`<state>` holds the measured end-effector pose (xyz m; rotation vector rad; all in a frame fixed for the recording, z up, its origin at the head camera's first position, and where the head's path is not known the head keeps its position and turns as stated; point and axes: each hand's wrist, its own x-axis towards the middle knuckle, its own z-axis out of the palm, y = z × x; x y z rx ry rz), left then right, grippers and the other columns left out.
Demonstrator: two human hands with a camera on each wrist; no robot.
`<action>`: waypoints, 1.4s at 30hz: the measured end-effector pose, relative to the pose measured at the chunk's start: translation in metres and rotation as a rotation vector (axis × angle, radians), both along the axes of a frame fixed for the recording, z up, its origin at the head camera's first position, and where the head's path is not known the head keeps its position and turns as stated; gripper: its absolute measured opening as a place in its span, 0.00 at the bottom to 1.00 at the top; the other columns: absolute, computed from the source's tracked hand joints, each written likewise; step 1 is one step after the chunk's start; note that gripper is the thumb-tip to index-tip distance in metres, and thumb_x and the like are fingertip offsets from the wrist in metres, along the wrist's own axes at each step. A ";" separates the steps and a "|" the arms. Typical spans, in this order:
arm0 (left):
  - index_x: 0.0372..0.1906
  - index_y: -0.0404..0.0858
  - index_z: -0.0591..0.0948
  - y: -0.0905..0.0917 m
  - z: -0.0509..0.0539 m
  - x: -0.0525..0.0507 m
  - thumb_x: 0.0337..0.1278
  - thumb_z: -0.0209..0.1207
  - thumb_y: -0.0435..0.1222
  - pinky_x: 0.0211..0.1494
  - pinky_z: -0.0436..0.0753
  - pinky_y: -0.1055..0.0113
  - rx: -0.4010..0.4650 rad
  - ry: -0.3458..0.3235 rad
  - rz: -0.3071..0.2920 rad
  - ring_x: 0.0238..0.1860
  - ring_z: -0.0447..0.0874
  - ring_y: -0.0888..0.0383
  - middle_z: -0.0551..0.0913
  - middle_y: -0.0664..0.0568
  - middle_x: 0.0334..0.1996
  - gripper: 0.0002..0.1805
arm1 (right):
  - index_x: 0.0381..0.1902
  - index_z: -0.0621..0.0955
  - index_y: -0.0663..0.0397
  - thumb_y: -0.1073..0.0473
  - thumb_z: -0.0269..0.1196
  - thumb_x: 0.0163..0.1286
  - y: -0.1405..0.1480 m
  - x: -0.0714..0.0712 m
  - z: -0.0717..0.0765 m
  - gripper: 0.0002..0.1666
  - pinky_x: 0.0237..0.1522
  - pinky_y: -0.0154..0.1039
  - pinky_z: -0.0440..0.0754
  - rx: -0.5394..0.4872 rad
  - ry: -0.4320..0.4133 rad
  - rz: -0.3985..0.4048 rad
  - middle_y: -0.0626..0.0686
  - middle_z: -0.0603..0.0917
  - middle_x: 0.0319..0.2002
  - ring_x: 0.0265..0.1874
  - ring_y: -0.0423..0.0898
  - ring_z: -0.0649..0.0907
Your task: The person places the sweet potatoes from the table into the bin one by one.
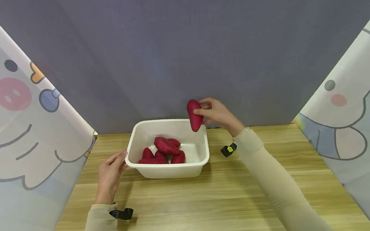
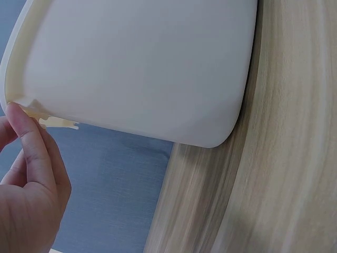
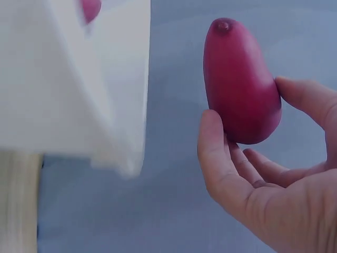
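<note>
My right hand (image 1: 217, 113) holds a red sweet potato (image 1: 195, 115) between thumb and fingers, above the right back corner of a white plastic basin (image 1: 171, 172). In the right wrist view, the sweet potato (image 3: 239, 84) hangs apart from the basin's blurred wall (image 3: 47, 79), its dark stem end upward. At the basin's left side, my left hand (image 1: 109, 175) pinches the rim; the left wrist view shows the fingers (image 2: 31, 142) at the edge of the basin (image 2: 142, 63). Several more red sweet potatoes (image 1: 166, 146) lie piled inside, mostly toward the left and middle.
The basin stands on a wood-grain table (image 1: 180, 211) near its back edge. Behind rises a grey-blue curtain (image 1: 179, 50). Printed cartoon cloths hang at the left (image 1: 19, 144) and right (image 1: 347, 116). Black wrist devices are strapped at the left sleeve (image 1: 97, 226) and right sleeve (image 1: 269, 174).
</note>
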<state>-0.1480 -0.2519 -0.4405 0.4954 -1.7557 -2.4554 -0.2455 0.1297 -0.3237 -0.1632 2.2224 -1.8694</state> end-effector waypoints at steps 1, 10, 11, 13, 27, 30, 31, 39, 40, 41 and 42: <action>0.38 0.40 0.90 0.000 0.000 0.000 0.62 0.68 0.34 0.36 0.85 0.76 -0.002 -0.003 0.001 0.32 0.85 0.62 0.87 0.54 0.38 0.03 | 0.70 0.65 0.62 0.57 0.69 0.68 -0.008 -0.002 0.002 0.39 0.47 0.55 0.86 0.018 0.008 0.014 0.64 0.74 0.59 0.48 0.57 0.83; 0.38 0.41 0.91 0.005 0.001 0.003 0.61 0.69 0.35 0.37 0.85 0.75 0.000 0.004 -0.008 0.31 0.84 0.62 0.87 0.54 0.38 0.03 | 0.68 0.69 0.58 0.58 0.70 0.66 -0.067 -0.013 -0.004 0.37 0.45 0.51 0.87 0.108 0.050 0.174 0.61 0.76 0.57 0.49 0.55 0.83; 0.38 0.41 0.91 0.005 0.001 0.004 0.61 0.69 0.35 0.37 0.85 0.75 0.002 0.007 -0.010 0.31 0.84 0.62 0.87 0.54 0.38 0.03 | 0.68 0.69 0.58 0.58 0.70 0.66 -0.072 -0.013 -0.007 0.36 0.45 0.51 0.87 0.112 0.045 0.187 0.61 0.76 0.57 0.49 0.55 0.83; 0.38 0.40 0.91 0.006 0.000 0.005 0.61 0.69 0.35 0.36 0.85 0.75 0.005 0.011 -0.013 0.32 0.84 0.62 0.87 0.55 0.39 0.04 | 0.67 0.69 0.58 0.58 0.70 0.66 -0.081 -0.013 -0.013 0.36 0.45 0.51 0.87 0.124 0.035 0.211 0.61 0.76 0.57 0.49 0.54 0.82; 0.37 0.39 0.91 0.013 -0.003 0.003 0.63 0.67 0.30 0.32 0.84 0.77 0.042 0.065 -0.005 0.27 0.84 0.63 0.88 0.53 0.36 0.04 | 0.65 0.68 0.64 0.61 0.69 0.66 -0.112 -0.007 -0.043 0.34 0.47 0.56 0.85 0.149 0.018 0.274 0.60 0.80 0.49 0.41 0.59 0.82; 0.37 0.39 0.91 0.013 -0.003 0.003 0.62 0.67 0.30 0.31 0.84 0.77 0.043 0.059 0.001 0.27 0.83 0.63 0.88 0.53 0.36 0.04 | 0.67 0.68 0.65 0.62 0.68 0.67 -0.110 -0.007 -0.042 0.34 0.47 0.56 0.85 0.151 0.030 0.273 0.61 0.80 0.47 0.46 0.65 0.81; 0.36 0.39 0.91 0.013 -0.003 0.002 0.63 0.67 0.30 0.31 0.84 0.77 0.039 0.054 0.003 0.27 0.83 0.63 0.88 0.53 0.36 0.04 | 0.67 0.68 0.65 0.62 0.68 0.68 -0.109 -0.008 -0.041 0.34 0.47 0.57 0.85 0.152 0.032 0.273 0.61 0.80 0.48 0.48 0.66 0.80; 0.36 0.41 0.91 0.014 -0.002 0.002 0.62 0.67 0.32 0.33 0.84 0.76 0.013 0.043 -0.011 0.30 0.84 0.62 0.88 0.54 0.37 0.04 | 0.67 0.69 0.65 0.60 0.67 0.69 -0.098 -0.007 -0.030 0.33 0.45 0.54 0.86 0.144 0.067 0.250 0.61 0.82 0.48 0.47 0.62 0.82; 0.36 0.41 0.91 0.014 -0.002 0.001 0.62 0.68 0.32 0.33 0.84 0.76 0.000 0.040 -0.018 0.30 0.84 0.62 0.88 0.54 0.37 0.03 | 0.67 0.69 0.65 0.60 0.67 0.69 -0.095 -0.007 -0.028 0.33 0.43 0.51 0.87 0.142 0.079 0.245 0.61 0.82 0.47 0.47 0.62 0.83; 0.36 0.41 0.91 0.014 -0.001 0.001 0.62 0.68 0.33 0.34 0.85 0.76 -0.017 0.036 -0.024 0.30 0.84 0.63 0.88 0.54 0.36 0.03 | 0.67 0.70 0.65 0.60 0.67 0.69 -0.092 -0.006 -0.025 0.32 0.42 0.49 0.88 0.137 0.087 0.241 0.60 0.82 0.47 0.46 0.60 0.83; 0.36 0.42 0.91 0.014 0.000 0.001 0.62 0.68 0.34 0.35 0.85 0.75 -0.039 0.033 -0.031 0.30 0.84 0.63 0.87 0.55 0.36 0.03 | 0.67 0.70 0.65 0.60 0.67 0.69 -0.089 -0.005 -0.022 0.32 0.41 0.47 0.88 0.129 0.093 0.238 0.60 0.82 0.47 0.46 0.60 0.83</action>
